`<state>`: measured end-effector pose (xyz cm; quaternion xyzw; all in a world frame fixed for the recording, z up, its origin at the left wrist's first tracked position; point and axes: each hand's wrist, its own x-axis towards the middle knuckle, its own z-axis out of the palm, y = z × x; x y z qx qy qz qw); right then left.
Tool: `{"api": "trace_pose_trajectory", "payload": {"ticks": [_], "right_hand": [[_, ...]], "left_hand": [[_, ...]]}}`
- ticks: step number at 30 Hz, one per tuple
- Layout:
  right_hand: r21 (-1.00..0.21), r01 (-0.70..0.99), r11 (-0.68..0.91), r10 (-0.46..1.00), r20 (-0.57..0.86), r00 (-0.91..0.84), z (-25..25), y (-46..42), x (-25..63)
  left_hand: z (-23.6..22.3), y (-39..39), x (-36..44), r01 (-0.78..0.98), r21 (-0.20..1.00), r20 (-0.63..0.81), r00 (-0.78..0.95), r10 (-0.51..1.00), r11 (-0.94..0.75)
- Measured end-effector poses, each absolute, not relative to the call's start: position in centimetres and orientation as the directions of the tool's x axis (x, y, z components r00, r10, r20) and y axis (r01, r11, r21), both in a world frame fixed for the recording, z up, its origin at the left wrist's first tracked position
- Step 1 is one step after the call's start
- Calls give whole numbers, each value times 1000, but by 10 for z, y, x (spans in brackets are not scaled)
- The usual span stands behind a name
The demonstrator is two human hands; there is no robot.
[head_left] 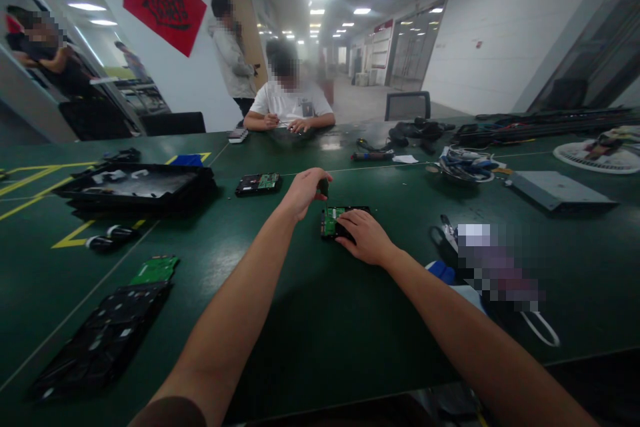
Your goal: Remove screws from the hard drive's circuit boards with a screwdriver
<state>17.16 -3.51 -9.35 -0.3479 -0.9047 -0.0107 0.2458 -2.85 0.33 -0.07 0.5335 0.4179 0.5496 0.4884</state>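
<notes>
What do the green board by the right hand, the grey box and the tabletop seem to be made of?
Board: probably resin laminate; the green, circuit-like face suggests it, finish unclear.
Box: likely sheet metal, dull grey, judging by its flat faces and crisp edges.
Tabletop: smooth, semi-gloss green covering, perhaps rubber or vinyl; soft reflections show, but the material stays open.
</notes>
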Motion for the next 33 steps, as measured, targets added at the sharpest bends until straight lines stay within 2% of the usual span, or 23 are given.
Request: {"api": "trace_pose_trajectory", "payload": {"ticks": [3,9,16,20,23,28,33], "right_hand": [[-151,632,760,621,455,-638,-94,-35,172],[-142,621,771,608,456,-650,-94,-34,172],[-138,636,759,620,450,-643,-94,-35,172],[-136,635,761,618,451,-644,-93,-35,173],[-145,629,764,616,454,-643,-93,-34,173],[-144,635,759,622,448,-642,-93,-35,173],[-145,629,763,618,447,-646,-93,-34,173]], "left_hand": [[0,3,-29,-77,983,174,69,982,-168],[-5,8,-28,-224,974,63,122,991,-35],[0,2,-29,-115,983,152,61,987,-144],[-1,4,-28,-172,982,94,114,989,-74],[-3,8,-27,-234,972,47,76,996,-28],[-2,8,-29,-204,974,100,3,995,-97],[-1,5,-30,-218,976,56,141,988,-25]]}}
